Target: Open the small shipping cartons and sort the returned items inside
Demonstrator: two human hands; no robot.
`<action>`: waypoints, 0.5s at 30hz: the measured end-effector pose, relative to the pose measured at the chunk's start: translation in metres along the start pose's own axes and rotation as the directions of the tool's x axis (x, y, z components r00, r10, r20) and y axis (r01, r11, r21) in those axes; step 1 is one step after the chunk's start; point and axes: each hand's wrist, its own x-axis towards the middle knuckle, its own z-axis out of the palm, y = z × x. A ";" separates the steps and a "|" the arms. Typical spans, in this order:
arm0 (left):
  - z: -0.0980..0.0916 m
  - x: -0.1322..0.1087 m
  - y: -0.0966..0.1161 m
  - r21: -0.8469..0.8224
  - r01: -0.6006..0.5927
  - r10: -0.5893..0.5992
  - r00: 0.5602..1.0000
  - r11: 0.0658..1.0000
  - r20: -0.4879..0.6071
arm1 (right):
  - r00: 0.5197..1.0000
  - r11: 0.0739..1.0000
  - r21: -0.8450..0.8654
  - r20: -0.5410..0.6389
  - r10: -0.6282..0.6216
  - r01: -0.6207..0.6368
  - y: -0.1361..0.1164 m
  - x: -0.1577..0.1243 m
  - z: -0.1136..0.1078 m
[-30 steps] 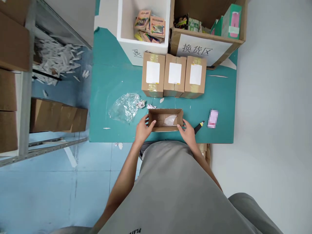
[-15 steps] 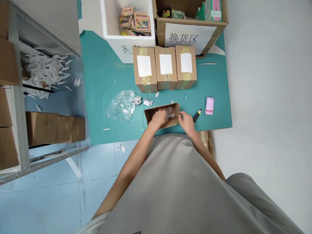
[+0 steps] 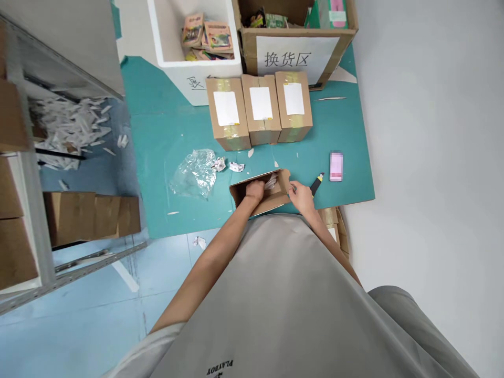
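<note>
An open cardboard box (image 3: 280,202) lies near the table's front edge, its opening facing up toward me. My left hand (image 3: 255,190) reaches down inside it with knuckles bent; its fingertips are hidden in the dark interior. Whitish crumpled wrapping (image 3: 271,181) shows within the box, just right of that hand. At the box's right end, my right hand (image 3: 300,196) is closed, thumb and fingers pinching the cardboard edge. A black and yellow utility knife (image 3: 317,184) rests on the table right beside my right hand.
Behind stand three taped boxes (image 3: 262,110), a white foam bin (image 3: 197,79) of small packs and a large carton (image 3: 248,52). Clear plastic (image 3: 195,173) and crumpled paper (image 3: 236,167) lie left, a phone (image 3: 336,166) right. Metal shelving (image 3: 39,210) stands at far left.
My left hand has shifted slightly left and deeper into the box, exposing more of the whitish wrapping. My right hand stays at the box's right end. The whole view has tilted slightly.
</note>
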 end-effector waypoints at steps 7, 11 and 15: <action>-0.031 -0.103 -0.032 -0.154 -0.177 0.118 0.936 0.972 -0.332 | 0.998 0.997 0.082 -0.056 0.017 -0.013 0.011 0.011 -0.005; -0.067 -0.123 -0.109 -0.377 0.012 -0.245 0.778 0.926 -0.578 | 0.998 0.993 0.119 -0.066 0.017 -0.009 0.014 0.017 -0.007; -0.080 -0.089 -0.177 -0.498 0.127 -0.409 0.757 0.858 -0.510 | 0.997 0.996 0.089 -0.082 0.004 0.003 0.014 0.021 -0.008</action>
